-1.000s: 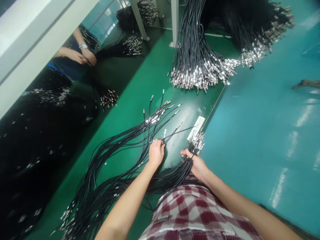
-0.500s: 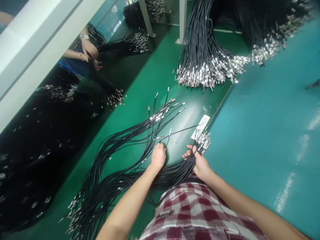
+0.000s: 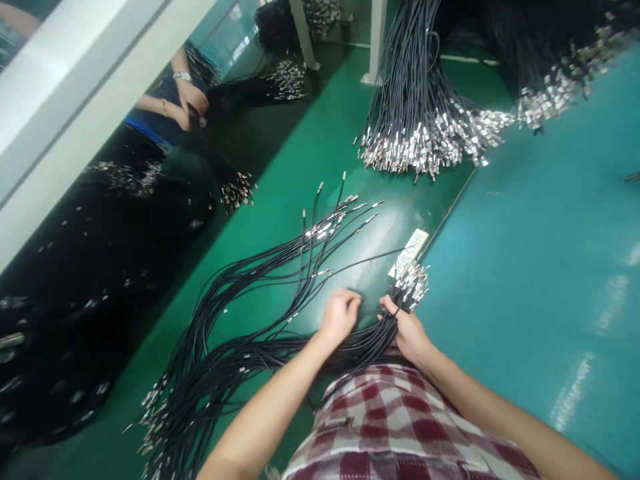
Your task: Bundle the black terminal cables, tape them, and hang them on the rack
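My right hand (image 3: 411, 333) is closed round a thick bundle of black cables (image 3: 370, 340), just below their silver metal ends (image 3: 414, 285). Left of it, my left hand (image 3: 343, 313) hovers close above the bundle with its fingers curled together. A thin black strand shows between the two hands; whether the left fingers grip it is hidden. From the bundle the cables trail left across the green surface, ending in a cluster of metal tips (image 3: 154, 410). A looser group of cables (image 3: 235, 273) curves up beyond my left hand, tips spread out.
A handwritten paper label (image 3: 409, 252) lies by the bundle's tips. Large cable bunches (image 3: 420, 93) lie at the back. At upper left, behind a white frame bar (image 3: 100, 80), another person's hands (image 3: 187, 103) hold dark cables. My checked garment (image 3: 400, 413) borders the work.
My left hand has moved right, closer to my right hand. A single cable tip that stood up beside it no longer shows there. My right hand still holds the bundle.
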Demonstrator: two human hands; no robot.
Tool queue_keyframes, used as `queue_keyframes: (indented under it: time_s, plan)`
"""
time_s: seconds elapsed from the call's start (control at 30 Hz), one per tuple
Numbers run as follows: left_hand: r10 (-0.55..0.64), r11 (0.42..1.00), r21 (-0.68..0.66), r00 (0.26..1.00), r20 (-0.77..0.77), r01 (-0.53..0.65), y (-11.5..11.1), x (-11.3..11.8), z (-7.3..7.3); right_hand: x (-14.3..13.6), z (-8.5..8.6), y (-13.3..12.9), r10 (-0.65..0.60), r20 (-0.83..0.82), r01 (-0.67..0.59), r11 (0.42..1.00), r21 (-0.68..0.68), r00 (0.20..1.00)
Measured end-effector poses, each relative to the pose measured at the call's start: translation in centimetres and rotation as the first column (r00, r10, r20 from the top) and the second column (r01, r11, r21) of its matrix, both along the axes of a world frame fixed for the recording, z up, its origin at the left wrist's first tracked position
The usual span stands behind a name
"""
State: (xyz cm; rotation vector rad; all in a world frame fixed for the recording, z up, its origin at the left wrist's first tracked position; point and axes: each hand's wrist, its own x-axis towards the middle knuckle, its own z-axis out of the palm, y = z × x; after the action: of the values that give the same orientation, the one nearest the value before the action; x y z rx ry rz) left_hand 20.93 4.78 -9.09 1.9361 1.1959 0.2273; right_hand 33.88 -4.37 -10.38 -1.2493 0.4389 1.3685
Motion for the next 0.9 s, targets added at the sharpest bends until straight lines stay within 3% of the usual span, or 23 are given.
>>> queue_keyframes:
  time_s: [0.1,0.17,0.23,0.33,0.43,0.5,0.57,0.67,0.77,0.9]
  plan:
    - [0.157,0.966,0.235,0.965,-0.211,-0.106,3.7,-3.4,-1.6,0.1,-0.6,-0.1,0.035,-0.058,-0.031,0.997,0.076,0.998]
    - [0.202,0.956,0.261,0.944,-0.261,-0.133,5.4,-4.6,-2.3,0.0,-0.7,0.0,0.045,-0.105,-0.034,0.993,0.109,0.993]
    - [0.217,0.948,0.279,0.954,-0.209,-0.155,5.5,-5.0,-2.1,-0.1,-0.8,0.1,0.035,-0.119,-0.024,0.995,0.095,0.992]
    - [0.111,0.95,0.301,0.992,-0.066,-0.087,2.6,-5.2,-0.8,-0.2,-0.9,0.5,0.035,-0.132,-0.023,0.995,0.093,0.991]
    - [-0.107,0.966,0.235,0.994,-0.019,0.109,-2.1,-5.7,0.9,-0.4,-1.1,0.7,0.017,-0.129,0.002,0.989,0.148,0.992]
    - [-0.171,0.972,0.161,0.985,-0.017,0.171,-4.4,-6.1,1.7,-0.5,-1.1,0.6,-0.002,-0.108,0.018,0.99,0.142,0.994]
    - [-0.179,0.982,0.066,0.984,-0.011,0.179,-5.3,-6.4,2.2,-0.6,-0.9,0.4,-0.015,-0.093,0.026,0.993,0.114,0.996]
    - [-0.076,0.995,0.061,0.996,-0.037,0.078,-4.0,-7.0,2.1,-0.5,-0.4,0.2,-0.017,-0.125,0.035,0.989,0.143,0.992]
    - [0.139,0.967,0.233,0.978,-0.153,-0.101,-0.9,-6.8,1.0,-0.3,0.1,0.3,0.022,-0.176,0.014,0.98,0.198,0.984]
    - [0.257,0.941,0.302,0.904,-0.341,-0.154,3.3,-4.1,-1.0,-0.3,-0.1,0.3,0.059,-0.175,-0.023,0.979,0.202,0.983]
